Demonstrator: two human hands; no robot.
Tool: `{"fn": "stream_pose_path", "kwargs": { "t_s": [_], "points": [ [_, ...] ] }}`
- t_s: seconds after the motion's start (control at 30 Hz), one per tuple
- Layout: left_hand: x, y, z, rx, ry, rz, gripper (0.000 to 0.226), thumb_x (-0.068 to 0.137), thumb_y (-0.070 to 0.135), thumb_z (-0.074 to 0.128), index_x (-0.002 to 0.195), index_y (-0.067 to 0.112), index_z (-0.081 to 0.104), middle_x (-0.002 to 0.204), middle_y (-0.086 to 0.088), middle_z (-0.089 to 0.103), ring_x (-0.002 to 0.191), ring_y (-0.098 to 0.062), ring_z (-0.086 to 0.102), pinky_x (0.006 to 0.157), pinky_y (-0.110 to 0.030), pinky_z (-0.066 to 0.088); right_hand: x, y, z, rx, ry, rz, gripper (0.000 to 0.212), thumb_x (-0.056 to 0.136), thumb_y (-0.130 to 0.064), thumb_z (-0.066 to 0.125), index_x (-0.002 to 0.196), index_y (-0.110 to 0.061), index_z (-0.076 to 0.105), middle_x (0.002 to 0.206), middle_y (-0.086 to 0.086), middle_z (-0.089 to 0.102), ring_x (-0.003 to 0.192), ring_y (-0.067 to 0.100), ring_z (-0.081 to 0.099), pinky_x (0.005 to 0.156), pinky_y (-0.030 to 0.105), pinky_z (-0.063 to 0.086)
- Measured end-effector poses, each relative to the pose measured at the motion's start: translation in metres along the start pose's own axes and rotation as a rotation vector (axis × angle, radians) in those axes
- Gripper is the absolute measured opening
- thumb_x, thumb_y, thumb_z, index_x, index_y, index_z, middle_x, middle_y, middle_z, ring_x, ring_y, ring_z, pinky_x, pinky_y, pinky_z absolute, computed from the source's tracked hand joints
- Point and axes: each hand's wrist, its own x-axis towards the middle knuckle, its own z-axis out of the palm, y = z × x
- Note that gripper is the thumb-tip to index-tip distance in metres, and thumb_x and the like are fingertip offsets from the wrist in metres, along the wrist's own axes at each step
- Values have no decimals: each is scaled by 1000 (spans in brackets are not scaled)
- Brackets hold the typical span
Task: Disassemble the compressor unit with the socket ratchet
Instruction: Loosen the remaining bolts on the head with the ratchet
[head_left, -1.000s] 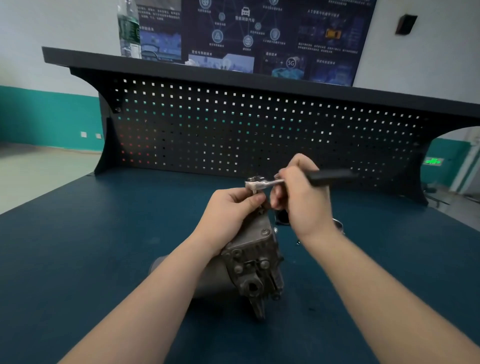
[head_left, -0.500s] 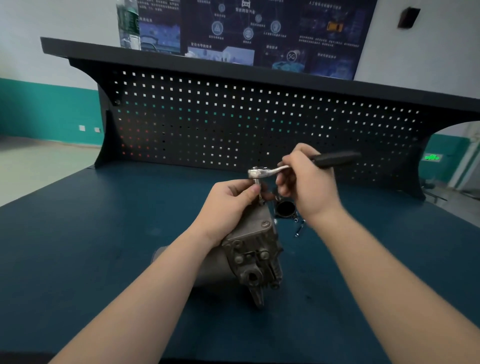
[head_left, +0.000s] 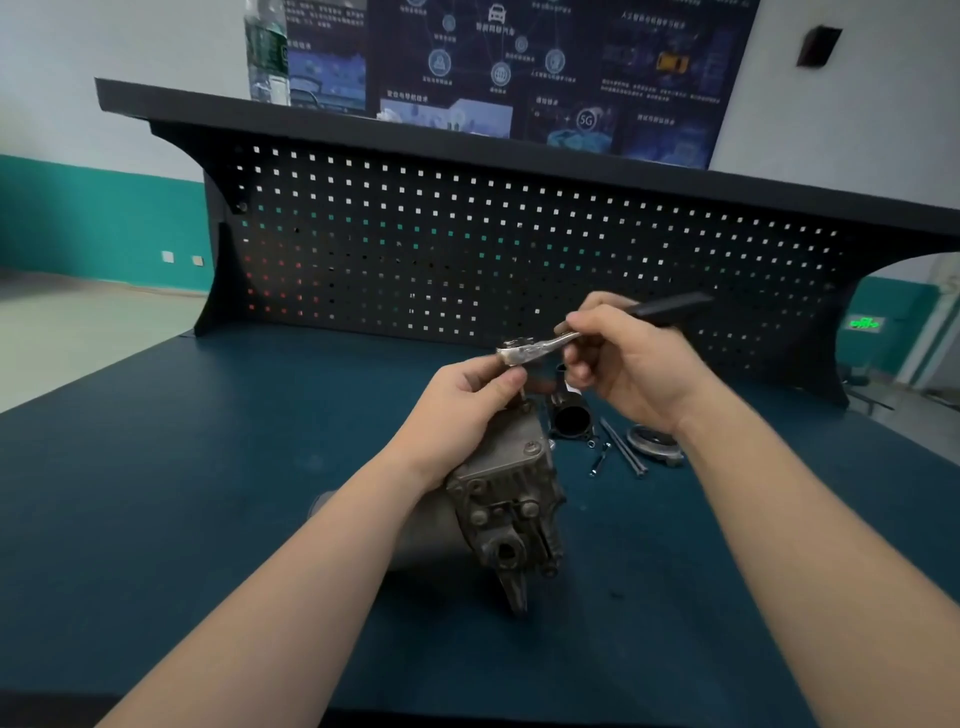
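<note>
Compressor unit (head_left: 498, 499) lies on its side in the middle of the blue bench (head_left: 156, 493), its bolted end cover toward the near edge. From the left, the left hand (head_left: 467, 400) is curled over the top of the housing, its fingertips pinching just under the ratchet head, steadying what seems to be the socket on a bolt. To the right, the right hand (head_left: 628, 374) grips the socket ratchet (head_left: 540, 347) by the shank, the black handle sticking out far right.

The likeliest trouble is the socket riding off the bolt: held that close to the head, the wrench could tilt, round the bolt or nip the left fingers. The unit might also roll, since only the left hand restrains it. Loose bolts (head_left: 615, 452) right of it could scatter.

Readable writing: "5G" on the wall poster (head_left: 585, 120); other text is too blurred.
</note>
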Motion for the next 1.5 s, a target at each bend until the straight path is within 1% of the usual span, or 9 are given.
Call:
{"fn": "stream_pose_path", "kwargs": {
  "t_s": [0.13, 0.3, 0.57, 0.67, 0.83, 1.1, 1.23, 1.37, 1.5],
  "points": [
    [1, -1, 1, -9, 75, -5, 30, 96, 13, 58, 78, 28, 77, 81, 7, 76, 79, -1, 67, 75, -14, 50, -4, 19, 23, 65, 200, -152, 37, 91, 2, 48, 58, -11, 40, 55, 5, 46, 46, 13, 42, 45, 23, 30],
    [3, -2, -1, 81, 82, 3, 51, 95, 9, 57, 54, 35, 69, 52, 20, 61, 50, 10, 49, 49, -7, 39, -33, 41, 46, -1058, 138, -849, 22, 86, -7, 55, 69, -8, 41, 64, 2, 42, 58, 18, 44, 53, 32, 39],
    [0, -4, -1, -43, 0, -36, 26, 98, 12, 54, 92, 26, 75, 94, 6, 77, 89, -1, 68, 79, -14, 50, 5, -5, -2, -85, -1, 33, 26, 95, -4, 49, 69, -6, 49, 54, 5, 55, 47, 15, 46, 45, 21, 35],
    [1, -2, 1, -48, 72, -47, 30, 95, 12, 60, 78, 26, 79, 85, 5, 77, 79, -2, 68, 72, -14, 51, -2, 17, 21, 5, 189, -171, 31, 90, -2, 49, 60, -9, 43, 53, 8, 47, 45, 15, 42, 44, 24, 29],
    [0, -2, -1, 29, 73, -14, 49, 93, 6, 58, 54, 32, 69, 52, 19, 62, 50, 10, 50, 49, -7, 40, -33, 51, 53, -1023, 237, -935, 20, 86, -7, 50, 66, -3, 47, 61, 7, 46, 54, 18, 46, 52, 30, 39],
    [1, -2, -2, -110, 25, -58, 26, 96, 16, 59, 91, 31, 79, 101, -6, 75, 85, -6, 62, 81, -21, 51, 8, 0, -2, -36, -30, 36, 26, 93, -5, 44, 66, -8, 45, 50, 6, 48, 44, 15, 41, 49, 25, 29],
    [4, -2, 0, -68, 78, -42, 27, 94, 10, 61, 82, 28, 78, 84, 7, 77, 77, 0, 66, 72, -13, 50, -6, 24, 25, 22, 201, -206, 31, 92, 1, 42, 63, -9, 38, 48, 5, 43, 43, 16, 38, 47, 27, 27],
    [4, 2, 0, 24, 103, -7, 39, 89, 3, 63, 65, 31, 75, 62, 15, 69, 59, 9, 58, 56, -8, 44, -31, 45, 44, -809, 197, -679, 24, 91, -11, 51, 71, -9, 39, 62, -4, 42, 56, 7, 41, 54, 21, 34],
    [0, 11, -5, 181, -41, -60, 41, 91, 8, 61, 63, 35, 72, 64, 19, 69, 60, 10, 61, 55, -6, 43, -39, 41, 48, -745, 146, -609, 18, 92, -14, 52, 76, -11, 42, 64, -2, 48, 57, 7, 47, 51, 13, 34]
  ]
}}
